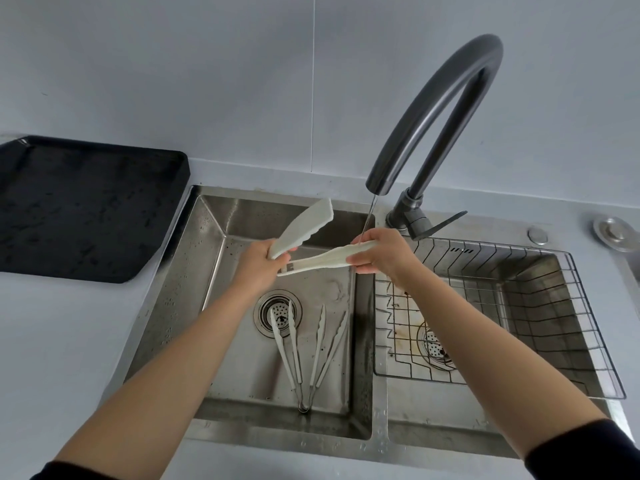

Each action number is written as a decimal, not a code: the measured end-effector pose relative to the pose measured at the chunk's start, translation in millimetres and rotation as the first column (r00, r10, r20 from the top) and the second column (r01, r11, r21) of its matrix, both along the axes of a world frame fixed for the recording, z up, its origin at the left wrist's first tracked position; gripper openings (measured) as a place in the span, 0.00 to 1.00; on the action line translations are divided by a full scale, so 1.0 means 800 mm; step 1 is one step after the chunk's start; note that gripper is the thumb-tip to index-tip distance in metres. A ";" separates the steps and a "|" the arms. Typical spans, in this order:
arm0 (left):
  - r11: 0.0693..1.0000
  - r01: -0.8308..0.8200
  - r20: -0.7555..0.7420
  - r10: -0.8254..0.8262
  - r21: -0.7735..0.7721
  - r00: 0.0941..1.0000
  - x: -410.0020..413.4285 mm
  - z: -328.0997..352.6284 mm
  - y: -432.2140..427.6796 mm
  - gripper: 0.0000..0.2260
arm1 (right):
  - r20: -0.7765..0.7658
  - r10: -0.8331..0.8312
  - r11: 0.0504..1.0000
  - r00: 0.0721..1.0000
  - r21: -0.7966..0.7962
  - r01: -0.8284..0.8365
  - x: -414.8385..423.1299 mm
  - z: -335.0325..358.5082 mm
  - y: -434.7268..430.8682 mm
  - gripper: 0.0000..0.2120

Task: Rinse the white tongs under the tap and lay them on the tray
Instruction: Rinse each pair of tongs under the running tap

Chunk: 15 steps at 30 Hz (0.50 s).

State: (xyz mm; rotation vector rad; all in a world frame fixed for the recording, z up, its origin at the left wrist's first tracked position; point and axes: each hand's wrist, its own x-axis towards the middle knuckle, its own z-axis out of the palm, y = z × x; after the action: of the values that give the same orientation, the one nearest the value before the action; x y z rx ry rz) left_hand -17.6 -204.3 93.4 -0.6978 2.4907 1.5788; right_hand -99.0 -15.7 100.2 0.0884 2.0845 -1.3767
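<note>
White tongs (322, 261) are spread wide over the left sink basin (221, 216). My left hand (258, 268) grips the hinge end, with one arm of the tongs (304, 225) sticking up and away. My right hand (381, 252) pinches the tip of the other arm under a thin stream of water (367, 220) from the dark curved tap (446, 109). The black tray (79, 206) lies on the counter to the left, wet with drops.
Two more pairs of tongs (304, 351) lie on the left basin floor by the drain (277, 311). The right basin holds a wire rack (519, 306). The tap lever (446, 221) points right. A round metal cap (614, 233) sits far right.
</note>
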 end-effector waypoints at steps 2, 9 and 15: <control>1.000 0.009 -0.035 -0.008 0.017 0.999 0.000 -0.001 0.000 0.10 | -0.074 0.074 0.988 0.995 0.144 -0.063 -0.004 0.002 -0.001 0.11; 1.000 0.010 -0.151 -0.012 -0.010 0.988 -0.007 0.003 -0.001 0.07 | -0.300 0.332 0.797 0.894 0.596 -0.096 -0.008 0.005 -0.019 0.21; 1.000 0.003 -0.147 -0.007 -0.031 0.989 -0.005 0.006 -0.009 0.06 | -0.185 0.375 0.756 0.908 0.627 -0.185 -0.015 0.004 -0.024 0.25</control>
State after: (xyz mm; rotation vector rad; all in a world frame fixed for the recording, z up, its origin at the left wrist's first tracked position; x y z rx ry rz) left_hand -21.7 -211.4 98.2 -0.5991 2.6232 1.6499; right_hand -111.1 -35.2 103.3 -0.1875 2.5964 -0.5247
